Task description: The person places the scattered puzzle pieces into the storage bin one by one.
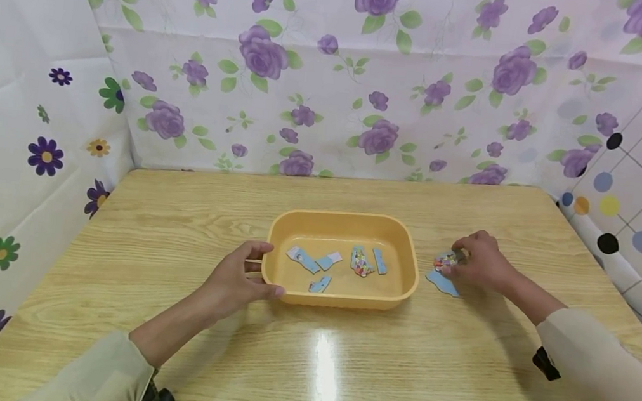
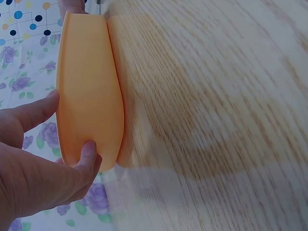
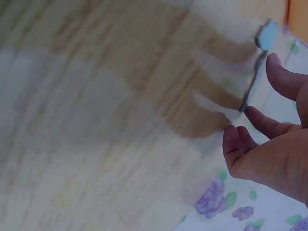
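A shallow yellow plastic basin (image 1: 341, 301) stands mid-table with several light blue, cut-out cardboard puzzle pieces lying flat inside; one piece (image 1: 360, 261) carries a colourful patch. My left hand (image 1: 242, 276) grips the basin's left end, thumb at the near corner, fingers along its side. In the left wrist view, that hand (image 2: 53, 168) holds the basin's rim and outer wall. To the right of the basin, my right hand (image 1: 482, 262) pinches a colourful puzzle piece (image 1: 444, 260) between thumb and fingertips. Partly under it lies a light blue puzzle piece (image 1: 443, 284). The right wrist view shows the held piece nearly edge-on.
The wood-grain table (image 1: 170, 225) extends around the basin on all sides. Behind it hangs a white cloth with purple flowers (image 1: 262, 52). Other patterned cloths close off the left and right sides. Light glares off the near tabletop.
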Action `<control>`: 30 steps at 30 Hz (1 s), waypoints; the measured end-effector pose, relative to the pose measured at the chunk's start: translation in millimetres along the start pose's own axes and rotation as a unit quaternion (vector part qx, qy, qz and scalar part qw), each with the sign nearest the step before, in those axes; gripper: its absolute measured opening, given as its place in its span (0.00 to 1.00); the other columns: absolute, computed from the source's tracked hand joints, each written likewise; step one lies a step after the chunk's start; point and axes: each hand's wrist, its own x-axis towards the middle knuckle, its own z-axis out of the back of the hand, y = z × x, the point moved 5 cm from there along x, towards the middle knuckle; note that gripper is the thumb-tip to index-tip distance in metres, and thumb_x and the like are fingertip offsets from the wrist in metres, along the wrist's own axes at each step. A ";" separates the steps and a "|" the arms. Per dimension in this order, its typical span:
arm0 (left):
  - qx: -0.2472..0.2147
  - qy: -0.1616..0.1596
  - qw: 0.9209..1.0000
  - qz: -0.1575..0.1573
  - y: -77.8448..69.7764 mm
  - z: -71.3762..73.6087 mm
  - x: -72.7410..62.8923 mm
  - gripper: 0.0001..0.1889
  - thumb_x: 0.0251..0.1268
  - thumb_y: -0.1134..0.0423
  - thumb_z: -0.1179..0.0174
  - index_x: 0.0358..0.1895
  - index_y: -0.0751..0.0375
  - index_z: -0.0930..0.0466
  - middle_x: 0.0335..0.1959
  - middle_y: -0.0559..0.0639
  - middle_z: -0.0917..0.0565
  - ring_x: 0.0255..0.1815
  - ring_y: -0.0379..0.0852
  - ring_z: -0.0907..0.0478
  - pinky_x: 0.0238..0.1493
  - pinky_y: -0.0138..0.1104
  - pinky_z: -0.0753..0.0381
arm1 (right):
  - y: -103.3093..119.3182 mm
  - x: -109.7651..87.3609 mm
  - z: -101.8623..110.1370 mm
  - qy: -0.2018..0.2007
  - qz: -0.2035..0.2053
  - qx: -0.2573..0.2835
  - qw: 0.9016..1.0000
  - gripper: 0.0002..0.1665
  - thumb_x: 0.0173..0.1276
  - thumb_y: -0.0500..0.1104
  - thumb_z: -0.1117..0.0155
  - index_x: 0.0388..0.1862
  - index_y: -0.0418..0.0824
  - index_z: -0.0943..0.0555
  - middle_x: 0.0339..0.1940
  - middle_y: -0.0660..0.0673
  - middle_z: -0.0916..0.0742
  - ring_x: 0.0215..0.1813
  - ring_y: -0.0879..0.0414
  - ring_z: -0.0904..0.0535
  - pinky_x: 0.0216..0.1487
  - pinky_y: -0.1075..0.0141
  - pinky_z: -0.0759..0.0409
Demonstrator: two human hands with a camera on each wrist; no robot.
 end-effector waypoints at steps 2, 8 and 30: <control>0.002 -0.001 1.000 0.000 0.0 0.1 0.0 0.43 0.49 0.65 0.26 0.69 0.62 0.40 0.64 0.61 0.35 0.59 0.59 0.27 0.48 0.38 0.17 | -0.7 -1.6 -1.4 -0.010 0.007 -0.004 1.000 0.32 0.59 0.45 0.27 0.52 0.22 0.25 0.50 0.24 0.31 0.52 0.32 0.38 0.44 0.43 0.30; 0.000 -0.001 1.000 -0.001 0.2 0.0 0.5 0.43 0.50 0.65 0.26 0.70 0.62 0.40 0.64 0.61 0.35 0.59 0.59 0.26 0.48 0.38 0.17 | -3.9 -5.9 -5.0 -0.040 0.009 -0.012 0.999 0.31 0.57 0.44 0.26 0.51 0.23 0.24 0.51 0.24 0.30 0.52 0.32 0.37 0.44 0.42 0.29; 0.012 -0.006 1.000 -0.004 0.8 0.2 0.1 0.42 0.50 0.64 0.26 0.69 0.61 0.39 0.63 0.60 0.34 0.57 0.58 0.24 0.47 0.38 0.16 | 2.4 -7.2 -11.5 -0.095 0.080 -0.068 0.990 0.28 0.54 0.38 0.24 0.47 0.19 0.23 0.49 0.24 0.27 0.53 0.31 0.35 0.50 0.40 0.31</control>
